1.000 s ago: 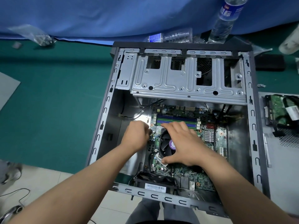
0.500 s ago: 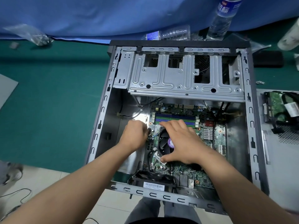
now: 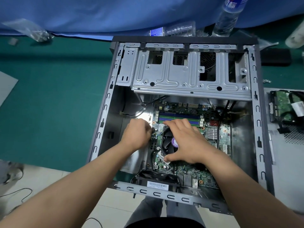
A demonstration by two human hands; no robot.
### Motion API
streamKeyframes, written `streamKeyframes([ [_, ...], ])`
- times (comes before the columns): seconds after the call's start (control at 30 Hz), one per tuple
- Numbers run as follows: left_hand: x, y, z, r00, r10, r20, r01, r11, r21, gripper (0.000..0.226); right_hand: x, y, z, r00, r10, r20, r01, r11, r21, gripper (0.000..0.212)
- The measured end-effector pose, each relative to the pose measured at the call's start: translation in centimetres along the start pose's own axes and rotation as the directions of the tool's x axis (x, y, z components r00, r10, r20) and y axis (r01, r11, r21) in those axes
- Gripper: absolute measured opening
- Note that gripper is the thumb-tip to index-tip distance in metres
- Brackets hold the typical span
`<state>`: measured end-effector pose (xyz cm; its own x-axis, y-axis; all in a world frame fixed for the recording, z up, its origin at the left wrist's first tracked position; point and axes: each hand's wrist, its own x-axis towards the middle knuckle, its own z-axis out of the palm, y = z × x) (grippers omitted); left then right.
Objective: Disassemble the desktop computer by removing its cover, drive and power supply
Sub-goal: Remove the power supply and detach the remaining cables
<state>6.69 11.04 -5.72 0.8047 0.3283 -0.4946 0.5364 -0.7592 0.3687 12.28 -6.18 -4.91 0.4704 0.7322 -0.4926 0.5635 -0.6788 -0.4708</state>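
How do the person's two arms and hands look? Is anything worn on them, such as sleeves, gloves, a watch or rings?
Both arms are bare from the frame's lower edge up to the wrists; no sleeve shows. The left hand and the right hand wear no gloves. No watch or bracelet shows on either wrist, and no ring shows on the visible fingers of the right hand. The left hand's fingers are hidden.

Drive cage (image 3: 189,76) behind motherboard (image 3: 185,112) in case (image 3: 105,102); removed drive (image 3: 286,106) right.

Matt grey metal case (image 3: 194,83), seemingly cloth backdrop (image 3: 98,14)
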Motion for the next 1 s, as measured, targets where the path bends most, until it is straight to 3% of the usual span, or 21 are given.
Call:
streamKeyframes([
  [0.07,0.5,-0.2,-0.6,0.998,-0.038,-0.052,0.036,0.998,-0.057,0.022,0.0,0.0,-0.1,1.0,0.003,0.005,-0.003,1.0,0.001,0.113],
  [0.27,0.2,0.2,0.0,0.997,-0.074,0.02,0.075,0.993,-0.087,0.021,-0.1,-0.1,-0.1,1.0,0.01,0.01,-0.01,1.0,0.005,0.114],
  [0.4,0.0,-0.6,-1.0,0.986,-0.162,-0.024,0.146,0.935,-0.324,0.017,0.1,-0.1,0.0,1.0,0.016,0.017,-0.016,1.0,0.015,0.114],
  [0.53,-0.9,-0.5,-1.2,0.98,-0.165,0.108,0.197,0.792,-0.578,0.018,0.1,-0.1,0.0,0.999,0.029,0.016,-0.029,0.999,0.04,0.116],
  [0.83,-2.0,-0.7,-1.1,0.962,-0.148,0.229,0.259,0.76,-0.596,0.02,0.0,-0.1,0.1,0.999,0.053,-0.002,-0.052,0.997,0.061,0.119],
  [1.0,-1.6,-0.3,-0.6,0.949,-0.144,0.279,0.262,0.854,-0.45,0.023,-0.1,0.1,0.0,0.999,0.045,-0.009,-0.045,0.998,0.047,0.12],
])
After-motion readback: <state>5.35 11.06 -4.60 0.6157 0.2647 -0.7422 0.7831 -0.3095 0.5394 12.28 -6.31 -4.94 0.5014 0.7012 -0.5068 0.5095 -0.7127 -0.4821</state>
